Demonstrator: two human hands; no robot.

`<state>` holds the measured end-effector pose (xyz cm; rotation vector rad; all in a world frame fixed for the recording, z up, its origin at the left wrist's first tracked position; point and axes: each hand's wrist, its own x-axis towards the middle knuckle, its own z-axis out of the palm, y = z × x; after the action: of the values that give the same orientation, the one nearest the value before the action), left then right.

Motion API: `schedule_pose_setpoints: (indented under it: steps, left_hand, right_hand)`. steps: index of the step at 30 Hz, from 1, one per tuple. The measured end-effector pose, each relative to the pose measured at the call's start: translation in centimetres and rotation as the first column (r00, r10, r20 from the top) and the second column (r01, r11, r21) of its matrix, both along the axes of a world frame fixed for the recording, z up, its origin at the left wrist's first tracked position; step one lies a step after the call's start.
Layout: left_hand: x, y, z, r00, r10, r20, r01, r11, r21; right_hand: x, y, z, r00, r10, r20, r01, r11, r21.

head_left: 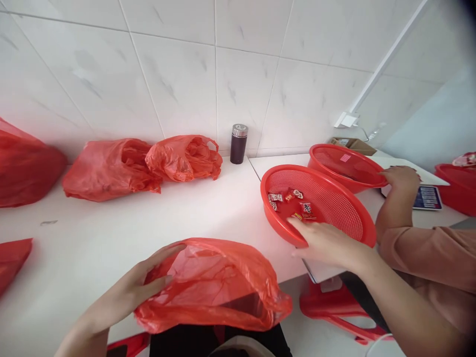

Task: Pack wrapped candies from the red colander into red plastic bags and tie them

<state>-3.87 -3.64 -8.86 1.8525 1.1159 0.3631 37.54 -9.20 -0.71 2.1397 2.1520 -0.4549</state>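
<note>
My left hand [145,280] is closed on the left edge of a red plastic bag [275,277], fingers inside and thumb over the near side. The bag's mouth gapes toward me; its inside looks mostly bare, with a darker patch at the lower right. To the right, my right hand [330,243] grips the near rim of a red plastic basket [334,198], fingers over the edge. This basket tilts toward me. Several small wrapped sweets [307,208] lie at its left inside, close to my fingertips.
Tied red bags [107,168] and a dark flask [238,144] line the wall. A co-worker's hand [401,176] touches a second red basket [334,171] beside a scale [427,197]. A red stool [330,307] stands below the white table's [92,233] front edge.
</note>
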Motion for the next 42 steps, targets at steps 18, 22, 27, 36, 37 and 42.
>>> schedule_pose_setpoints:
  steps: [18, 22, 27, 36, 37, 42]
  left_hand:
    - [3.0, -0.8, -0.3, 0.934, 0.314, 0.169, -0.285, 0.943, -0.173]
    - [3.7, -0.6, -0.3, 0.907, 0.371, 0.200, -0.335, 0.923, -0.192]
    - [4.6, -0.5, -0.4, 0.921, 0.350, 0.173, -0.315, 0.928, -0.200]
    - [6.2, -0.4, -1.3, 0.957, 0.256, 0.134, -0.235, 0.960, -0.151]
    - [6.1, -0.4, -1.5, 0.964, 0.247, 0.099, -0.237, 0.966, -0.102]
    - [5.2, -0.7, -2.1, 0.977, 0.211, 0.005, -0.209, 0.965, 0.161]
  right_hand:
    - [3.8, 18.7, -6.3, 0.997, 0.011, -0.078, -0.010, 1.000, 0.010]
    - [3.8, 18.5, -5.4, 0.996, -0.010, -0.093, 0.018, 0.997, 0.076]
    - [0.8, 15.2, 0.1, 0.967, 0.018, -0.256, 0.030, 0.983, 0.181]
    - [-12.3, 4.8, -3.5, 0.692, 0.454, -0.561, -0.398, 0.888, 0.228]
    - [-12.5, 4.8, -4.8, 0.728, 0.458, -0.510, -0.401, 0.888, 0.225]
    - [-10.9, 5.7, -6.6, 0.795, 0.485, -0.364, -0.435, 0.874, 0.216]
